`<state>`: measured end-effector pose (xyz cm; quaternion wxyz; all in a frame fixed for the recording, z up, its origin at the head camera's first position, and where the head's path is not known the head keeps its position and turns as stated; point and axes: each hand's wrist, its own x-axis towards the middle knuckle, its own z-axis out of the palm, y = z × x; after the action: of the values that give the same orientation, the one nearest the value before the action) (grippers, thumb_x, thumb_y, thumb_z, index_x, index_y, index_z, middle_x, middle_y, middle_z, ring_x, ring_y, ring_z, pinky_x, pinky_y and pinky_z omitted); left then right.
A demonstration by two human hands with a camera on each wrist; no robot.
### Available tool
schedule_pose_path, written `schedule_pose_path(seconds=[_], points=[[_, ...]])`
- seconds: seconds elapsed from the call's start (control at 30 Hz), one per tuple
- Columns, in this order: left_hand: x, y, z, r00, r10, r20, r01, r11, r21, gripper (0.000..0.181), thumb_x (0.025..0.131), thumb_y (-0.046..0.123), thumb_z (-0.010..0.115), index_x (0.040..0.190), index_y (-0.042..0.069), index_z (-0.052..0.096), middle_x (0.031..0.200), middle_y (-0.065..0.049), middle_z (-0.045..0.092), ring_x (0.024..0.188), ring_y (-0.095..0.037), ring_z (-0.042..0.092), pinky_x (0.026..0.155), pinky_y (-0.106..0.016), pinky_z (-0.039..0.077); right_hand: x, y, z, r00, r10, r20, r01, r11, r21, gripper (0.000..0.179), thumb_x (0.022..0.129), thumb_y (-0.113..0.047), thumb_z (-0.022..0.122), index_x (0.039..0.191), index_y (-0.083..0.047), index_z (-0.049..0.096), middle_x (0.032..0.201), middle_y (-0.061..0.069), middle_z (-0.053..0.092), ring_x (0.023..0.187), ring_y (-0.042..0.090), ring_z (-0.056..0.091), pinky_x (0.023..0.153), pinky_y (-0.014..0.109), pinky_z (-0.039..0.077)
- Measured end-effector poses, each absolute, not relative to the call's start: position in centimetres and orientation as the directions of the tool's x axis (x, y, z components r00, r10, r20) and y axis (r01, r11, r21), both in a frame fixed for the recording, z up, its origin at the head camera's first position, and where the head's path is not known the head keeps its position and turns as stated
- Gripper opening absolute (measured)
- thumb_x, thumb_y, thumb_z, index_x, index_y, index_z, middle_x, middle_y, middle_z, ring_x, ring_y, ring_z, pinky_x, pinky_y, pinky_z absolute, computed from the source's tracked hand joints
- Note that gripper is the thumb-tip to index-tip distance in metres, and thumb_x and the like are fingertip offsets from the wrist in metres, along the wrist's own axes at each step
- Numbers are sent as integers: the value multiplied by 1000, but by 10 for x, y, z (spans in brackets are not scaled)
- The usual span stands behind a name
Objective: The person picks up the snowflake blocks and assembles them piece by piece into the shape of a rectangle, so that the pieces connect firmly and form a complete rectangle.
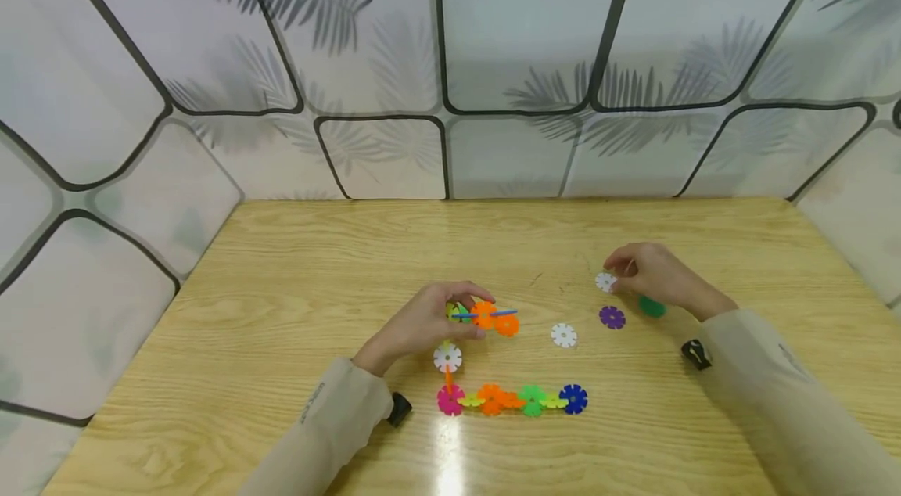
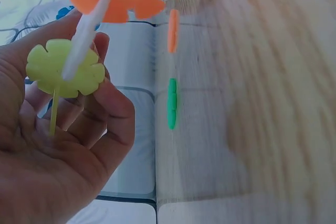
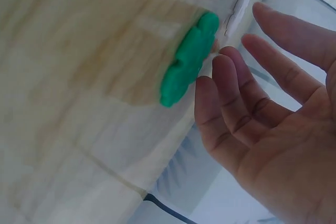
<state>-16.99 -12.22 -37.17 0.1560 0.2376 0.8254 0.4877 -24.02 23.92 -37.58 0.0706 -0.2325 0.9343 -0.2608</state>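
Observation:
My left hand (image 1: 429,316) grips part of a chain of interlocking notched plastic discs, its fingers curled round it. An orange disc (image 1: 482,315) and a blue disc standing edge-on (image 1: 505,313) jut out past its fingertips. In the left wrist view a yellow disc (image 2: 63,69) lies against the palm and fingers. My right hand (image 1: 658,273) reaches low over the table, thumb and fingers spread apart. Its fingertips are right by a white disc (image 1: 605,282), seen edge-on in the right wrist view. A green disc (image 3: 190,59) lies beside its curved fingers.
The linked row continues down through a white disc (image 1: 447,357) and a pink disc (image 1: 450,400), then rightward to a dark blue disc (image 1: 573,399). Loose on the table are another white disc (image 1: 564,336) and a purple disc (image 1: 612,317). A patterned curtain (image 1: 521,156) stands behind.

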Motion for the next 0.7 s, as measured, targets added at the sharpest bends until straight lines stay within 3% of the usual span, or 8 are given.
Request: schedule_pose_path(seconds=[0.27,0.47,0.7], points=[[-170,-120,-372,-838,545,-22,242,408,880,35,88,8,80,122,8,70,102,-4,63,93,-18,56,65,-26,44,-245,235,-376,-869,-492,-49,-407,768,-495,32,83,-2,81,109,12,68,92,13,67,86,32,64,77,50,55],[-171,-119,-372,-841,540,-31,235,415,879,35,88,6,79,122,6,69,101,-3,64,90,-18,57,65,-25,44,-246,233,-376,-863,-502,-56,-416,769,-485,27,82,0,79,105,11,69,92,14,68,86,33,65,78,51,55],[-174,-117,-372,-832,555,3,276,410,870,36,89,6,79,124,2,68,95,-2,63,81,-15,55,66,-25,43,-244,232,-377,-876,-483,3,-415,749,-516,16,81,3,79,88,0,65,82,6,65,75,21,60,65,36,52]])
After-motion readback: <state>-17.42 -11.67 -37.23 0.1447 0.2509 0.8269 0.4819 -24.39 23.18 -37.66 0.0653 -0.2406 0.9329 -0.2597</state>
